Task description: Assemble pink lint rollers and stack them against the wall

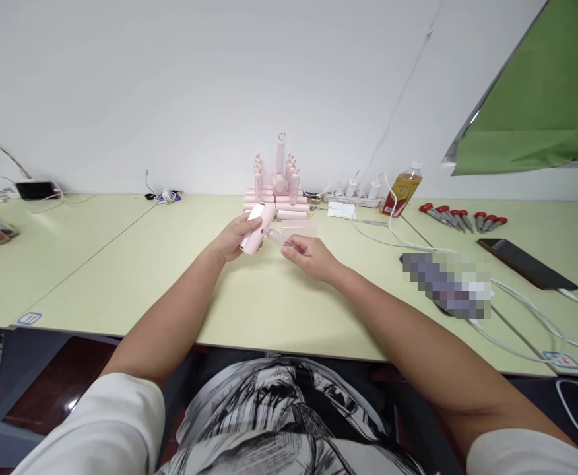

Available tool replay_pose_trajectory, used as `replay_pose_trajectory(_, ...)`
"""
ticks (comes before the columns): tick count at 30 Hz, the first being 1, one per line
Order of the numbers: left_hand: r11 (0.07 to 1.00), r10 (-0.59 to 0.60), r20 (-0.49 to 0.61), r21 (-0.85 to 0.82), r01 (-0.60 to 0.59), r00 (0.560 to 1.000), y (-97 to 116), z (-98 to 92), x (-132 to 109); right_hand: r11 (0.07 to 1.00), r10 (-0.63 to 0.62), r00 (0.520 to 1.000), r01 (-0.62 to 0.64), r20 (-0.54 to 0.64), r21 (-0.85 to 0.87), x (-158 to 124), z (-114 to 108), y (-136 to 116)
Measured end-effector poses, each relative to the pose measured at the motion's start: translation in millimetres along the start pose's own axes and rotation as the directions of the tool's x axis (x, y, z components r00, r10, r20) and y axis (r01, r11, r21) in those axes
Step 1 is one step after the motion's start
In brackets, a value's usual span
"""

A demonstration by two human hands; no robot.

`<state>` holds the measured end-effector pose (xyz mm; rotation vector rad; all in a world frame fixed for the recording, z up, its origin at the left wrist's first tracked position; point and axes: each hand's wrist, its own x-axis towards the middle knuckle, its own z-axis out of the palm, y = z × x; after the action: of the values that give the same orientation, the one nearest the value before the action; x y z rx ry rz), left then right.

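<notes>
My left hand (237, 239) is closed around a pale pink box-shaped piece (254, 247) with a white face, held tilted above the table. Close to its right side, my right hand (313, 257) pinches a clear slim piece (275, 237). The clear piece points toward the pink one; whether they touch I cannot tell. Behind my hands, several pink boxes (293, 207) lie stacked against the wall. Slim pinkish bottles with shaped tops stand on and around them, the tallest bottle (280, 155) in the middle. A thin clear sheet (299, 225) lies before the stack.
Right of the stack are a white paper (341, 210), a power strip (351, 200) with chargers and a drink bottle (402, 190). Several red-capped markers (460, 218), a black phone (526, 264) and a blurred-out object (445, 287) lie farther right, with white cables (526, 303) across the table.
</notes>
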<state>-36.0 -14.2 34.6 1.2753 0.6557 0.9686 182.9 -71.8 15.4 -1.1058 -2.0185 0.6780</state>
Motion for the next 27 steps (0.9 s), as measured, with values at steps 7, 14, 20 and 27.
replay_pose_trajectory(7,0.997,-0.001,-0.021,0.078,0.002,1.0,0.6,-3.1,0.5,0.995,0.095,0.994,-0.093,0.051,-0.039,2.3,1.5,1.7)
replay_pose_trajectory(14,0.951,0.018,-0.053,0.309,0.0,0.998,0.8,-1.0,-1.1,0.978,0.175,0.981,-0.163,0.085,-0.129,2.5,0.3,-1.4)
replay_pose_trajectory(20,0.89,0.052,-0.07,0.455,-0.014,0.996,-2.9,1.8,-1.5,0.965,0.206,0.974,-0.186,0.097,-0.185,1.8,0.8,-3.0)
replay_pose_trajectory(27,0.851,-0.02,-0.054,0.523,0.045,0.998,-11.8,10.9,-1.7,0.964,0.242,0.951,-0.212,0.195,-0.162,0.2,-2.6,1.7)
